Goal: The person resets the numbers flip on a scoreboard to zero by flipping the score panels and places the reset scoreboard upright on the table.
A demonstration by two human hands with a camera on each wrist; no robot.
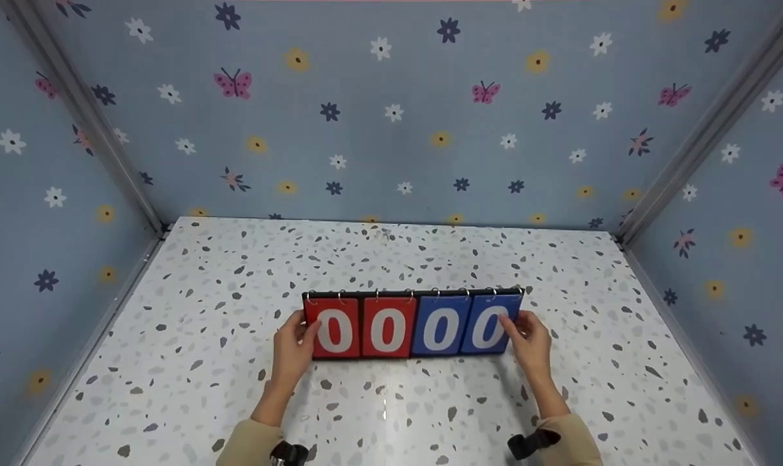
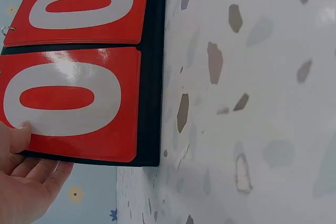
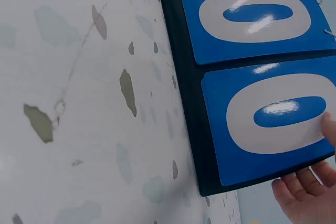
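Between my two hands is a flip scoreboard (image 1: 412, 323) on a black backing, with two red cards and two blue cards, each showing a white 0. Metal rings run along its top edge. My left hand (image 1: 294, 346) grips the left end, thumb on the outer red card (image 2: 68, 145) and fingers behind the backing. At the other end my right hand (image 1: 530, 343) grips it the same way, thumb on the outer blue card (image 3: 252, 166). The scoreboard leans back, its face toward the head camera.
The speckled white table (image 1: 385, 414) spreads under and around the scoreboard. Blue panels with flowers and butterflies enclose it at the back (image 1: 391, 149), left and right. Grey metal posts stand in the two back corners. Black wrist straps sit over beige sleeves (image 1: 246, 443).
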